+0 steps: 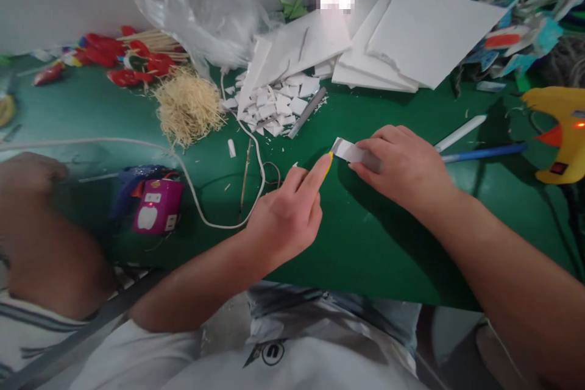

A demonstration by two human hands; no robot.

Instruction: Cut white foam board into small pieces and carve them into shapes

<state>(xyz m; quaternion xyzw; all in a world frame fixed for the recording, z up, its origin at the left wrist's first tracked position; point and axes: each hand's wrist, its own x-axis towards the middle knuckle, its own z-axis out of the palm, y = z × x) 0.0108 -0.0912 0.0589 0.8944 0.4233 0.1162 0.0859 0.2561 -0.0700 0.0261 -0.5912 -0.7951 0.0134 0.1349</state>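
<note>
Head view: right hand [402, 164] closed around grey knife [356, 153], long axis pointing up-left, blade tip just beside left forefinger. Left hand [287, 210] loosely curled, pinching small yellow piece [329, 161] at fingertip, over green table [365, 237]. Foam scraps [274, 106] well apart behind.

two hands are seen: a left hand [286, 210] and a right hand [402, 164]. one utility knife [354, 153] is held. one yellow glue gun [560, 134], one blue pen [484, 152], one white stick [459, 133], one plastic bag [205, 21] and one straw heap [187, 106] are counted.
</note>
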